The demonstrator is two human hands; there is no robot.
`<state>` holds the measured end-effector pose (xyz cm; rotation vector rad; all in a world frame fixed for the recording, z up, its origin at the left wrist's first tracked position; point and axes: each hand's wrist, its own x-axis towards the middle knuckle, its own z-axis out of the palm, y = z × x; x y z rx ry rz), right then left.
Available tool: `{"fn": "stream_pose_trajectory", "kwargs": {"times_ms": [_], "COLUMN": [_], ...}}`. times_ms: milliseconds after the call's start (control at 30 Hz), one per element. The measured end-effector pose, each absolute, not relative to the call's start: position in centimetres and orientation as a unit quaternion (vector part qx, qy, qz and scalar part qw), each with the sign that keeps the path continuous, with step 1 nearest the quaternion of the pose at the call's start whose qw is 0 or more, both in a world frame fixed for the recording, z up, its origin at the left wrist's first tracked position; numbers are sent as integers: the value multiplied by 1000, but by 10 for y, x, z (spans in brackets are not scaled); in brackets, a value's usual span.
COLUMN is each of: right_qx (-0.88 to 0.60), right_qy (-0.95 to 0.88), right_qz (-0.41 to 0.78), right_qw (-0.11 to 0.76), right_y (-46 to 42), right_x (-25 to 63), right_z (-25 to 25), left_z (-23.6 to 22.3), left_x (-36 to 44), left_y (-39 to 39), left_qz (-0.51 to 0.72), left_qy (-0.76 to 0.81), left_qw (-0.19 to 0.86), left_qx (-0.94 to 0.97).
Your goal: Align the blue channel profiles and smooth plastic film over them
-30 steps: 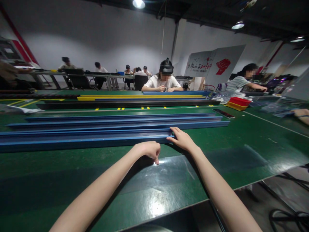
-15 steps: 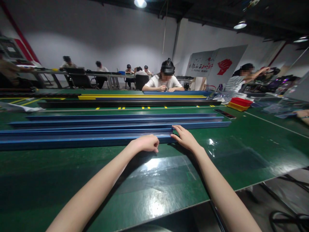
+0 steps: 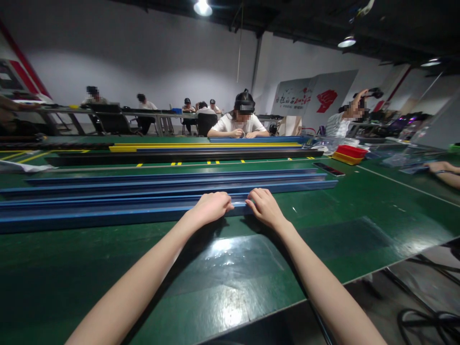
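A green table (image 3: pixel 406 206) bears blue channels (image 3: pixel 108 215), clear film (image 3: pixel 247 256), a phone (image 3: pixel 328 168).

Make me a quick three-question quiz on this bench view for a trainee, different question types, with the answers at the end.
1. Multiple choice: which of the wearer's hands is at the right-hand end of the nearest blue channel?
A) left B) right C) neither

2. True or false: the phone is inside the red tray.

3. Fill in the missing word: the clear film between the wearer's forearms lies on a ____ tabletop.

Key:
1. B, the right hand.
2. False; the phone lies on the tabletop.
3. green
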<state>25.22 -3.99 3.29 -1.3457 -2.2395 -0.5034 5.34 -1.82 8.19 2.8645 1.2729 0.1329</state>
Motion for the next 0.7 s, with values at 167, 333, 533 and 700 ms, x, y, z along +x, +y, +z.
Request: {"fn": "stream_pose_trajectory", "kwargs": {"times_ms": [167, 333, 533, 700], "right_qx": [-484, -498, -513, -542], "right_qy": [-819, -805, -783, -761], "right_qz": [-195, -223, -269, -276], "right_qw": [238, 233, 229, 226], "right_y": [-40, -38, -35, -34], "right_x": [246, 250, 262, 270], "right_z": [31, 30, 32, 32], "left_z": [84, 87, 97, 103], "left_x": [57, 56, 43, 29], "left_y": [-21, -20, -13, -3], "left_qz": [68, 97, 110, 54], "left_qy": [429, 440, 449, 428], "left_qw": [7, 41, 116, 181], "left_qx": [901, 892, 879, 884]}}
